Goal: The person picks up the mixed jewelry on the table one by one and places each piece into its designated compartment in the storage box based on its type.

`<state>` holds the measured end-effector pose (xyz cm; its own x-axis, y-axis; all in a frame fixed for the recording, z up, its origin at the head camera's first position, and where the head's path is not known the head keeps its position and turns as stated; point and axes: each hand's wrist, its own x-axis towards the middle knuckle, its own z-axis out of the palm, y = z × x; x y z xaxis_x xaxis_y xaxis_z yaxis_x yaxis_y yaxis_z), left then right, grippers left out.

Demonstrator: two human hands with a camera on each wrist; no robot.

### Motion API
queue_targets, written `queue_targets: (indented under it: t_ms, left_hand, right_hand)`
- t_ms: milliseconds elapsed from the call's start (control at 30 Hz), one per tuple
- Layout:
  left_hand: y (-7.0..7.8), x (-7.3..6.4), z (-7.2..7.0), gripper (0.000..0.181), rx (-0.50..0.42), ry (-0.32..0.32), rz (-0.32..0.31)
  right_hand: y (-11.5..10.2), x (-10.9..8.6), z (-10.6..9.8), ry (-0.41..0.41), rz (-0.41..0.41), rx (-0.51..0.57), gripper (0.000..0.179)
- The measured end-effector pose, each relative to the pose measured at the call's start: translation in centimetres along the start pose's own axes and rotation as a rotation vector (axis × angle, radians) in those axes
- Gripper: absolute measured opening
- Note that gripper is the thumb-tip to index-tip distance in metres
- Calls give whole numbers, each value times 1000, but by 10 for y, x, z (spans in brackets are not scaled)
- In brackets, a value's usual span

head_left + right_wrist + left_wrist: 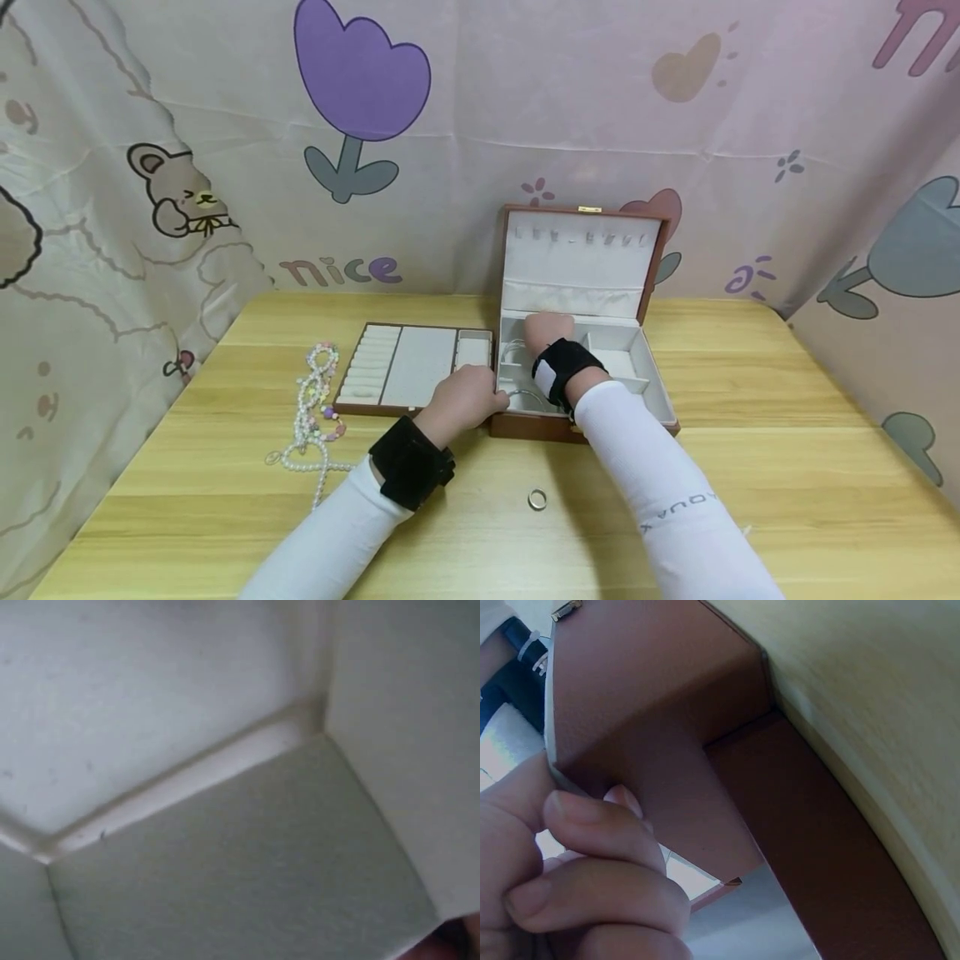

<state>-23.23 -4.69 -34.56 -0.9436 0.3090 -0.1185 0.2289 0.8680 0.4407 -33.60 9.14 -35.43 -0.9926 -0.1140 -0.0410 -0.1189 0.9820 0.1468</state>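
Observation:
A brown jewelry box [542, 427] with a pale lining stands open, its lid [577, 250] raised at the back. My left hand [467, 398] pinches the box's front left corner; the left wrist view shows its curled fingers [592, 825] at the brown wall. Into the box reaches my right hand [549, 332], its fingers hidden below the wrist, so I cannot tell what they hold. A silver bangle [528, 395] lies in the left front of the box, with another ring-shaped piece [512, 348] behind it. Pale compartment walls [247, 847] fill the right wrist view.
Left of the box lies a lift-out tray [423, 367] with ring rolls, right against it. Farther left are a beaded necklace [318, 387] and a string of pearls [322, 467]. A ring [537, 499] sits on the wooden table [765, 467] in front of the box.

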Motion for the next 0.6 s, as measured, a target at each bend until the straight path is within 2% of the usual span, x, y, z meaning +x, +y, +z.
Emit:
queue_targets:
  t_ms: [100, 233, 367, 600]
  left_hand:
    - [0, 1, 1, 36, 1, 3, -2]
    - [0, 1, 1, 36, 2, 1, -8]
    - [1, 0, 2, 36, 4, 2, -5]
    - [-1, 1, 1, 36, 12, 9, -5]
  right_hand:
    - [1, 3, 5, 9, -9, -12, 27]
    - [3, 3, 9, -28, -14, 15, 26]
    - [5, -2, 8, -52, -22, 41, 24]
    - [9, -6, 0, -32, -59, 66, 24]
